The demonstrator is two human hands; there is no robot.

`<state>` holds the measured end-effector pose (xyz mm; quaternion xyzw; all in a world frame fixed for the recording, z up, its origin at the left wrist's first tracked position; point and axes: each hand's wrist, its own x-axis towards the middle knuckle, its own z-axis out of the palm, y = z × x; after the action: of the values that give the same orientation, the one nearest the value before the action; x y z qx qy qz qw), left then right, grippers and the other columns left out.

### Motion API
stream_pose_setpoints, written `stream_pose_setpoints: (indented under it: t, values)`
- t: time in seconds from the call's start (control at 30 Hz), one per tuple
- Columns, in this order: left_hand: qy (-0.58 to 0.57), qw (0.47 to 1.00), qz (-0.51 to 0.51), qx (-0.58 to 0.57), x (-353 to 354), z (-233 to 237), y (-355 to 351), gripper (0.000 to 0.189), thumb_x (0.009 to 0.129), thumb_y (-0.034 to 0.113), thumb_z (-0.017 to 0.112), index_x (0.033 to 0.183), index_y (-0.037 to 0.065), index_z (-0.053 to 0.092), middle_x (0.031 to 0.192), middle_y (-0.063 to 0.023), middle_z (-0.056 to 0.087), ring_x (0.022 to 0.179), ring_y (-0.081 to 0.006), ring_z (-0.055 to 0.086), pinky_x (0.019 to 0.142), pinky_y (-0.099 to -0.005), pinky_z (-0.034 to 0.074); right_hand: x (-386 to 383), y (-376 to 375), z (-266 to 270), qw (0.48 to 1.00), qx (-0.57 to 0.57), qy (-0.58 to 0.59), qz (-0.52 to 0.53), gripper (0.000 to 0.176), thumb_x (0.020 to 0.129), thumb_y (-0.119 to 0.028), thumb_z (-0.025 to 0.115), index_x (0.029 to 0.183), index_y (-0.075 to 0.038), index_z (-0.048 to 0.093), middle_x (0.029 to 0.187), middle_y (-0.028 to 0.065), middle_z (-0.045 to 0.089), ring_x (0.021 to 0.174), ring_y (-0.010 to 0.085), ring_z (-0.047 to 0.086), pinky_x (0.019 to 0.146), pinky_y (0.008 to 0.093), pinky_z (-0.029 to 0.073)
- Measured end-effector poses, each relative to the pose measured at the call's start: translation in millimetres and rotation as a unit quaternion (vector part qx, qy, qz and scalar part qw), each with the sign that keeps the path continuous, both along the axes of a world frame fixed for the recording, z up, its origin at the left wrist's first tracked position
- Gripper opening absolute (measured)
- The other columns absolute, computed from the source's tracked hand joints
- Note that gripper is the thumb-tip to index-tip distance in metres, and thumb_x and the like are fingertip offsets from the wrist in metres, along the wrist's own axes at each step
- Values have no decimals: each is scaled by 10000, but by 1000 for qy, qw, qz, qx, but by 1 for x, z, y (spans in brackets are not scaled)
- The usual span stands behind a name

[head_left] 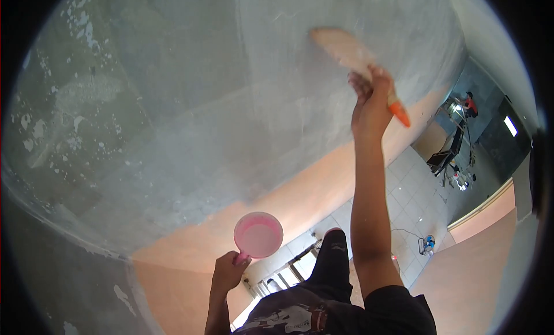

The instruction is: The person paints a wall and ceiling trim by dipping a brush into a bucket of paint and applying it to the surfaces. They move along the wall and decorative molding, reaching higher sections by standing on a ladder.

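My left hand (229, 271) is wrapped round the handle of a pink dipper (258, 215), held level at the lower middle of the view. Pale liquid appears to lie inside it. Higher up and to the right, my right hand (374, 98) grips a wide brush (345, 48) with an orange handle end. The brush is tilted, its far end pointing up and left against the grey wall (219, 104). Whether its tip touches the wall is hard to tell because of blur. White patches mark the wall's left side.
Below me stands a ladder (294, 270) on a pale tiled floor (412, 202). A blue power tool (427, 244) with a cord lies on the floor. Further right, through an opening, are a person in red (471, 107) and dark equipment (453, 150). An orange-painted band (179, 245) runs along the lower wall.
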<state>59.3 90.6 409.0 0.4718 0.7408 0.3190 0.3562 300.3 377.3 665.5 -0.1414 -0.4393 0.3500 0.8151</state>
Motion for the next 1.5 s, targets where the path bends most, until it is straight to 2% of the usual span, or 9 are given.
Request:
stream_pose_setpoints:
  t: [0.2, 0.27, 0.47, 0.57, 0.67, 0.87, 1.27, 1.47, 1.5]
  values:
    - [-39, 998, 20, -35, 1, 14, -6, 368, 828, 323, 710, 817, -37, 632, 647, -155, 611, 605, -229, 599, 582, -364, 456, -4, -48, -202, 984, -169, -45, 42, 257, 927, -168, 583, 1112, 8, 553, 1057, 100, 591, 948, 188, 600, 827, 328, 517]
    - [-16, 999, 25, -39, -1, 7, -10, 369, 830, 326, 706, 816, -35, 630, 650, -164, 608, 610, -245, 602, 588, -372, 458, 2, -78, -239, 963, -266, -44, 22, 231, 937, -160, 570, 1034, 49, 582, 958, 111, 619, 798, 188, 631, 740, 304, 532]
    - [7, 999, 32, -36, 2, 10, -9, 361, 834, 321, 707, 810, -28, 618, 671, -190, 608, 604, -265, 594, 589, -372, 453, 10, -134, -219, 944, -253, -206, 40, 169, 913, -86, 542, 994, 38, 625, 926, 112, 637, 750, 178, 637, 719, 291, 521]
    - [9, 999, 42, -24, 6, 4, -6, 351, 835, 316, 708, 812, -23, 618, 671, -191, 607, 602, -278, 596, 588, -382, 454, 6, -137, -204, 896, -113, -420, 84, 164, 864, -33, 557, 986, 35, 643, 944, 111, 655, 812, 157, 625, 743, 270, 510]
    - [49, 998, 32, -16, 6, 1, -8, 343, 838, 314, 707, 819, -17, 619, 656, -199, 593, 613, -297, 607, 596, -389, 465, -7, -145, -180, 855, -117, -487, 132, 199, 832, -14, 543, 996, 39, 643, 901, 90, 660, 796, 120, 603, 723, 245, 484]
    - [-17, 996, 79, -37, 12, 12, -15, 324, 843, 306, 695, 848, -9, 621, 662, -163, 601, 594, -253, 574, 599, -361, 456, -35, -141, -176, 825, -41, -521, 215, 222, 752, -32, 627, 967, 9, 670, 807, 117, 663, 684, 175, 628, 656, 277, 499]
    - [-24, 994, 97, -35, 18, 11, -26, 351, 851, 316, 666, 941, -23, 644, 771, -228, 658, 750, -377, 665, 697, -437, 516, -101, -135, -208, 631, -62, -724, 272, 169, 750, -177, 665, 870, -66, 709, 702, 127, 686, 658, 307, 680, 660, 349, 552]
    - [-31, 993, 109, -27, 17, 10, -31, 337, 843, 319, 683, 897, -10, 641, 783, -209, 644, 726, -362, 647, 676, -418, 500, -101, -137, -215, 647, -50, -703, 291, 156, 768, -152, 655, 866, -47, 714, 685, 119, 686, 631, 248, 685, 653, 317, 548]
    - [-29, 993, 114, -30, 16, 7, -32, 333, 843, 317, 684, 897, -9, 641, 788, -209, 644, 729, -363, 647, 679, -419, 500, -96, -137, -212, 679, -60, -665, 305, 139, 777, -103, 649, 876, -25, 708, 727, 112, 694, 646, 206, 676, 651, 298, 534]
